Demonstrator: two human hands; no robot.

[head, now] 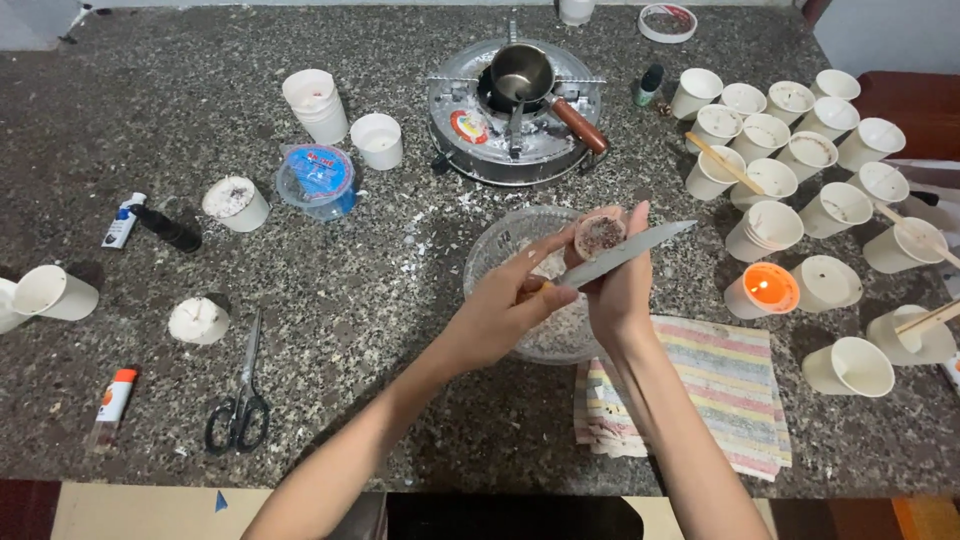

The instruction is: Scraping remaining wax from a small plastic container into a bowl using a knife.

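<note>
Candle [600, 236] — a small round one with dark speckles on its top face — sits pinched in my right hand [622, 285], fingers wrapped around its side, held up right over the glass bowl [490, 250]. My left hand [505, 305] is closed around the handle of a knife [628, 252], and the blade runs long-ways up and to the right, lying just under the candle's face and touching or nearly touching its edge; can't quite tell which. So the candle is right at the meeting point of both hands, the right one holding it and the left coming in from the lower left with the blade.

Bowl under it has a pile of pale wax shavings in it, and more flakes are scattered on the speckled stone counter [400, 400]. Behind the bowl there's a round metal burner tray [450, 95] with a small metal pot [521, 72] on it, wooden handle pointing right. Off to the right is a crowd of white paper cups [790, 150], mostly looking filled with pale wax, a few with wooden sticks laid across — and one orange cup [765, 289] glowing with a lit flame. Striped cloth [720, 385] lies under my right forearm, scissors [240, 400] lie well off to the left.
</note>
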